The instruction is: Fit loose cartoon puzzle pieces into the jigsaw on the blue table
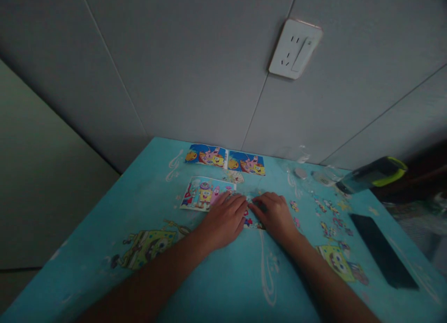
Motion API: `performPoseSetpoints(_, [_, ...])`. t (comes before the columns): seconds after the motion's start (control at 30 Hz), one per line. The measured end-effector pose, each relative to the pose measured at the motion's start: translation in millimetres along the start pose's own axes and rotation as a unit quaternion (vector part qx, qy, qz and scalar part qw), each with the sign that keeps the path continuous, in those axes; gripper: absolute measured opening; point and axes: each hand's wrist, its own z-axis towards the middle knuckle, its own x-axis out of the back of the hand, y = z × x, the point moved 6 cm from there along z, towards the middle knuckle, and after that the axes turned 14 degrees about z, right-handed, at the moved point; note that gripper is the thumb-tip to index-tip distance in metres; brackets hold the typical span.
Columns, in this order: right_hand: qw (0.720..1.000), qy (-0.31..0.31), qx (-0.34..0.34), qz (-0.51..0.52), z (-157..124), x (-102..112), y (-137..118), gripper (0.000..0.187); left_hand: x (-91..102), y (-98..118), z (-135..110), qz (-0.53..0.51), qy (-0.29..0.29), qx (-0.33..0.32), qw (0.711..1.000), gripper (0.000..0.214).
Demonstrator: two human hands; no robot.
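Observation:
My left hand [228, 217] rests on the table with its fingers bent and held together, at the left edge of a partly assembled jigsaw puzzle [248, 220]. On the puzzle's right side, my right hand [274, 214] curls inward, its thumb and fingers closed at the pieces. Both hands cover most of the puzzle, so which piece lies under each fingertip is hidden. A printed cartoon picture card [206, 192] lies flat just behind and left of my left hand. Loose jigsaw pieces [330, 205] are scattered to the right of my right hand.
Two blue cartoon cards [206, 154] lie at the back by the wall. Clear plastic packaging [296, 154] and a dark cup-like object with a yellow-green rim [370, 174] stand back right. A black phone-like slab [382, 251] lies at right on the patterned blue tablecloth [216, 285].

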Motion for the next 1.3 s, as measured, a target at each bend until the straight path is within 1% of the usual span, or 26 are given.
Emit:
performPoseSetpoints(0.23, [1.0,0.004,0.013,0.026,-4.6,-4.9,5.4,0.021,-2.4,-0.1,-1.8,0.023,-0.003,-0.006,1.0,0.041])
performPoseSetpoints(0.33, [1.0,0.008,0.02,0.023,-5.2,-6.2,2.7,0.022,-3.9,-0.2,-2.7,0.028,-0.003,-0.01,1.0,0.041])
performPoseSetpoints(0.53, [0.999,-0.013,0.033,0.026,-8.3,-8.0,-3.4,0.023,-5.1,-0.5,-3.0,0.006,-0.01,-0.005,1.0,0.043])
performPoseSetpoints(0.73, [0.999,-0.022,0.035,0.016,-10.9,-4.5,-2.7,0.023,-2.6,-0.8,-2.7,0.0,-0.014,0.002,1.0,0.043])
performPoseSetpoints(0.9, [0.998,-0.026,0.048,0.015,-11.3,-1.1,-7.1,0.024,-5.1,-2.1,-2.8,0.001,-0.016,0.0,1.0,0.043])
performPoseSetpoints(1.1, [0.998,-0.029,0.049,-0.027,-11.6,-0.1,-14.4,0.024,-4.2,-2.5,-2.6,0.005,-0.008,-0.004,1.0,0.042])
performPoseSetpoints(1.3, [0.996,-0.025,0.046,-0.071,-11.2,-4.9,-18.9,0.022,-5.2,-3.6,-3.6,0.009,-0.004,-0.01,1.0,0.044])
